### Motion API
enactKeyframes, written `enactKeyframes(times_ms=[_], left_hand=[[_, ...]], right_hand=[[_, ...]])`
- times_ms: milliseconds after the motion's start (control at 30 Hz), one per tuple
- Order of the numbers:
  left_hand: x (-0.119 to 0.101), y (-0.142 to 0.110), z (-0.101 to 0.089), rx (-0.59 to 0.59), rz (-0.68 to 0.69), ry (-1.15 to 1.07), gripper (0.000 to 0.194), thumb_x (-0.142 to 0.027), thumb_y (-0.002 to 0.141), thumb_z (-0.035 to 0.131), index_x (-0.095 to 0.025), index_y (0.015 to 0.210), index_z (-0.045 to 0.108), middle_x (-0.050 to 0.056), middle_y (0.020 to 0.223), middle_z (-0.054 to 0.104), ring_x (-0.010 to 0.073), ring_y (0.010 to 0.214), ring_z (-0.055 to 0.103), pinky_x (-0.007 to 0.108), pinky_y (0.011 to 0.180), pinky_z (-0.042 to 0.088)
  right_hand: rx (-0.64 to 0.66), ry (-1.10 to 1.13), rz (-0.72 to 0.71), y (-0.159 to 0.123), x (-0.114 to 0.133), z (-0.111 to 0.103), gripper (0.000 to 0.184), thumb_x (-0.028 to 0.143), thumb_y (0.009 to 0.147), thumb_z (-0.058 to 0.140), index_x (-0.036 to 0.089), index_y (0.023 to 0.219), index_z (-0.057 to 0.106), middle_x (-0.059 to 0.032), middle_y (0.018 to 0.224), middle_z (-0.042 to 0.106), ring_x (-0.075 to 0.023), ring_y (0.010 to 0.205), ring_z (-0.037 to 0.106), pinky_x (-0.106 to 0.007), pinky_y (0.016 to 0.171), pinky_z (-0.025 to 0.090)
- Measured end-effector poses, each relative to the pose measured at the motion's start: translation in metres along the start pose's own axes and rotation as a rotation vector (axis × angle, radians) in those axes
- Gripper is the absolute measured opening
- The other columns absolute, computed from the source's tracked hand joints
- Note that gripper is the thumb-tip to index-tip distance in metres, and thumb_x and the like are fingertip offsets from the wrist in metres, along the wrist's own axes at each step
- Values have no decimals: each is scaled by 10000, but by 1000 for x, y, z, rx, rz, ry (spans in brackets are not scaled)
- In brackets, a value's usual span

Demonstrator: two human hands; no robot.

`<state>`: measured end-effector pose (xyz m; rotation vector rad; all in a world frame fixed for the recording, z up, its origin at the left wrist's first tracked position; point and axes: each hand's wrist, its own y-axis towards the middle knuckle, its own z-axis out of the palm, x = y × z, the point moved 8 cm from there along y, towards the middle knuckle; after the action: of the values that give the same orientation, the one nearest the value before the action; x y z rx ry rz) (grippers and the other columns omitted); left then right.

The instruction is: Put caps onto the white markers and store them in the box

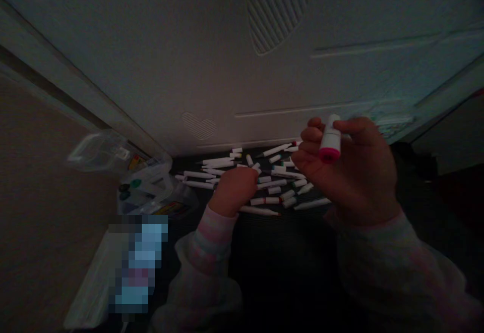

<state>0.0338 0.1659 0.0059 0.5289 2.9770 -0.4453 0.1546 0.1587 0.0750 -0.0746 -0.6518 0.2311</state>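
Observation:
My right hand (350, 166) is raised, its fingers closed around a white marker (333, 136) with a pink end facing me. Lower and to the left, my left hand (236, 186) is closed among the loose markers, and a short white marker cap (256, 167) shows at its fingertips. Its fingers are partly hidden by the back of the hand. Around it lie several white markers (274, 150) and loose caps with coloured ends, scattered on a dark surface. One marker with red bands (266, 201) lies just right of my left wrist.
A clear plastic box (155, 197) with its lid (98, 154) open stands at the left, a few dark and green-ended pieces inside. In front of it lies a blurred-out screen (143, 267) beside a pale strip (86, 282). A white panel with heart reliefs (199, 125) rises behind the markers.

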Motion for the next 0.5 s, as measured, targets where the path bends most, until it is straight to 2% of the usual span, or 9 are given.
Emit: enactKeyframes(times_ms=[100, 200, 400, 500], left_hand=[[25, 0, -14, -78, -101, -6, 231, -269, 816, 457, -183, 875, 664, 80, 904, 693, 220, 845, 629, 298, 697, 458], [37, 0, -23, -162, -163, -8, 247, -245, 833, 425, -185, 904, 654, 76, 925, 689, 209, 843, 621, 291, 697, 443], [25, 9, -19, -249, -124, -6, 249, -215, 839, 418, -188, 866, 664, 63, 929, 677, 202, 885, 601, 287, 724, 435], [18, 16, -12, -268, -105, 5, 274, -214, 850, 407, -168, 844, 677, 81, 906, 675, 212, 891, 593, 299, 730, 436]], right_hand=[[-28, 12, -3, 0, 1, -1, 87, 180, 698, 472, 224, 627, 493, 52, 610, 513, -55, 466, 445, -207, 496, 443], [-12, -6, -11, 0, 1, 0, 80, 183, 694, 483, 222, 625, 493, 53, 608, 514, -51, 466, 439, -201, 488, 439], [6, -15, -25, 1, 2, -1, 55, 191, 700, 489, 219, 658, 509, 55, 622, 532, -45, 477, 461, -198, 511, 452], [10, -8, -47, 2, 12, -1, 50, 183, 708, 480, 212, 678, 506, 52, 622, 535, -41, 478, 468, -199, 510, 454]])
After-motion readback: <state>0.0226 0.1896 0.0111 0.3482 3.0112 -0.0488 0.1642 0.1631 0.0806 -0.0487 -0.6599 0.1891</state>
